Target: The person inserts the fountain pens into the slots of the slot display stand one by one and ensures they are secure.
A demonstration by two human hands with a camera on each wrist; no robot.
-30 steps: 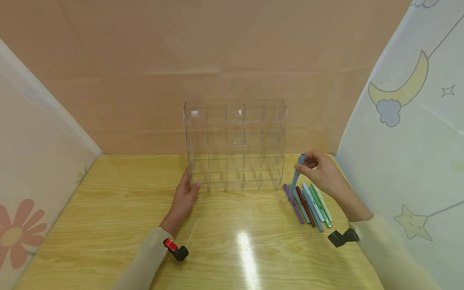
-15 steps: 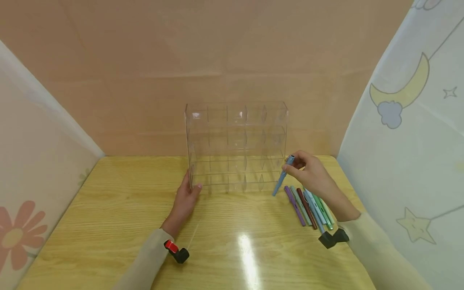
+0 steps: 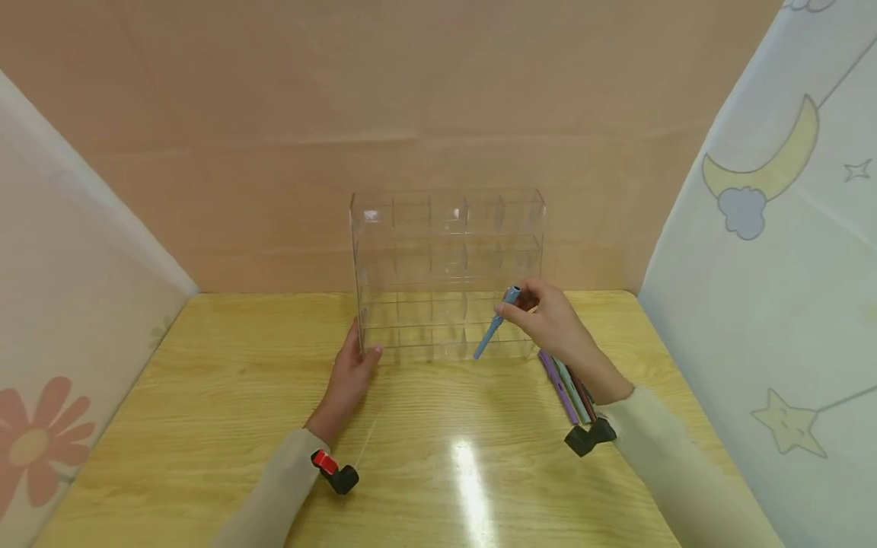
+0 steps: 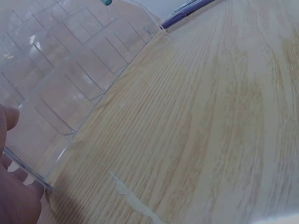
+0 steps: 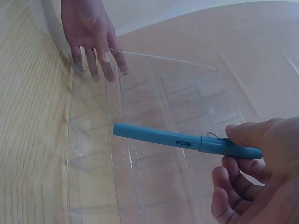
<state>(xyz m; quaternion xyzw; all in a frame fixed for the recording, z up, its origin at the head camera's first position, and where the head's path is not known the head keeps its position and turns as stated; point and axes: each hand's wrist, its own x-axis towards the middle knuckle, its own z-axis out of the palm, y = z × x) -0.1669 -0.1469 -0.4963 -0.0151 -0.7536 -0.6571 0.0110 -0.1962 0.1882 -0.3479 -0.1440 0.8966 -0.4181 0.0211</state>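
A clear plastic rack [image 3: 448, 293] with several rows of divided compartments stands upright on the table. My left hand [image 3: 348, 380] holds its lower left side, thumb in front and fingers around behind the edge. In front of the rack's lower right part, my right hand [image 3: 551, 323] pinches a blue pen [image 3: 489, 335] by its capped end. The pen's clip and small barrel window show in the right wrist view, and its free end slants down to the left. Below the right forearm lie several pens, among them a purple pen [image 3: 558, 387]; the forearm hides others.
The wooden table [image 3: 411, 472] reaches a tan backdrop [image 3: 274, 190] behind the rack. Patterned cloth walls [image 3: 767, 304] stand on both sides. A thin pale strip [image 4: 133, 198] shows on the table near the left wrist.
My right hand has carried the blue pen leftward from above the loose pens to in front of the rack. The left hand keeps its hold on the rack's side.
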